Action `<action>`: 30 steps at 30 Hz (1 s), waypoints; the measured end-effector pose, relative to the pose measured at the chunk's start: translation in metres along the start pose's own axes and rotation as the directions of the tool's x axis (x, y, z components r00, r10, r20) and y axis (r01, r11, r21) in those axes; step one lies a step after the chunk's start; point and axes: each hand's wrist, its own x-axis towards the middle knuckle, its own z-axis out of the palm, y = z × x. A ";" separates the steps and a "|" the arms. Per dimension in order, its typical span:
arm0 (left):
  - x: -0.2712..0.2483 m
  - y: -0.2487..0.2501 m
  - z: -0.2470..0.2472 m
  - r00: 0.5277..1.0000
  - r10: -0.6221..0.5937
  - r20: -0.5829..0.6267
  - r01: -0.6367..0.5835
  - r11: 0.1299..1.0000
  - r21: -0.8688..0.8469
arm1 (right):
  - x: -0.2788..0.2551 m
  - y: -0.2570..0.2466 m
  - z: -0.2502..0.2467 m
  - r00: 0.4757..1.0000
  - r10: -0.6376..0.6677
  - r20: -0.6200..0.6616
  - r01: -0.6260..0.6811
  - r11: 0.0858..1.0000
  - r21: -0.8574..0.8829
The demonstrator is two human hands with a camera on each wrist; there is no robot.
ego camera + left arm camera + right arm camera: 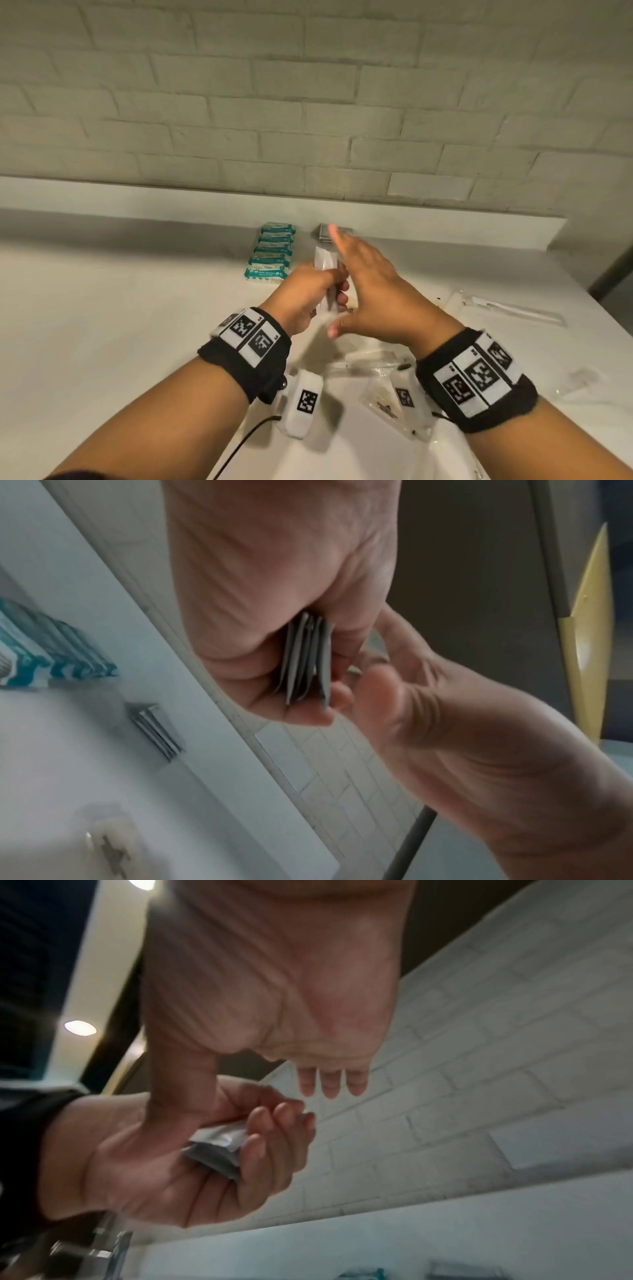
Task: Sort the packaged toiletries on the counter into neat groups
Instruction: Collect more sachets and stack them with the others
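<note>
My left hand point(308, 294) grips a small stack of silver-grey sachets point(325, 270) upright above the white counter point(137, 308). The left wrist view shows the sachet edges point(308, 658) pressed between its palm and curled fingers. My right hand point(363, 284) stands on edge right beside the stack, fingers straight point(330, 1083) and thumb pointing down toward the sachets point(215, 1148). Behind the hands, a row of teal wipe packs point(272, 253) lies by the back ledge. A pile of grey sachets point(322, 233) sits just right of that row.
Clear plastic packets point(383, 394) lie on the counter under my wrists. A long clear-wrapped item point(507, 308) lies at the right. The counter's right edge point(599, 308) drops off near it. A brick wall point(308, 102) rises behind the ledge.
</note>
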 end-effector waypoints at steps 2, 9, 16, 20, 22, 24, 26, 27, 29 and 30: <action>-0.002 -0.002 0.005 0.999 -0.020 0.039 0.020 1.000 0.015 | 0.004 -0.002 0.002 0.995 -0.087 0.039 0.091 0.989 -0.116; 0.001 -0.006 0.005 0.991 -0.130 0.034 0.134 0.981 -0.140 | 0.008 0.005 0.008 0.989 -0.135 -0.061 0.126 0.983 -0.130; 0.006 -0.010 0.008 0.993 -0.117 -0.027 0.107 0.965 -0.240 | 0.010 0.010 0.016 1.000 0.008 -0.026 -0.006 0.997 0.079; 0.018 -0.007 -0.003 0.993 0.002 -0.120 -0.054 0.902 -0.429 | 0.018 0.021 0.017 0.949 0.315 0.007 -0.268 0.795 0.544; 0.025 -0.007 -0.003 0.990 0.040 -0.138 -0.098 0.889 -0.447 | 0.025 0.024 0.021 0.913 0.387 0.126 -0.352 0.592 0.725; 0.031 -0.008 0.001 0.989 0.056 -0.136 -0.110 0.896 -0.430 | 0.031 0.025 0.026 0.913 0.359 0.192 -0.340 0.412 0.846; 0.038 -0.012 0.006 0.989 0.060 -0.135 -0.110 0.910 -0.400 | 0.040 0.027 0.031 0.913 0.364 0.185 -0.302 0.295 0.906; 0.043 -0.014 0.007 0.989 0.057 -0.135 -0.106 0.915 -0.390 | 0.044 0.030 0.033 0.904 0.385 0.186 -0.292 0.239 0.926; 0.050 -0.019 0.005 0.994 0.041 -0.105 -0.077 0.926 -0.370 | 0.051 0.037 0.037 0.888 0.412 0.204 -0.294 0.168 0.941; 0.055 -0.023 0.003 0.996 0.033 -0.086 -0.062 0.934 -0.351 | 0.055 0.044 0.038 0.881 0.421 0.217 -0.310 0.169 0.936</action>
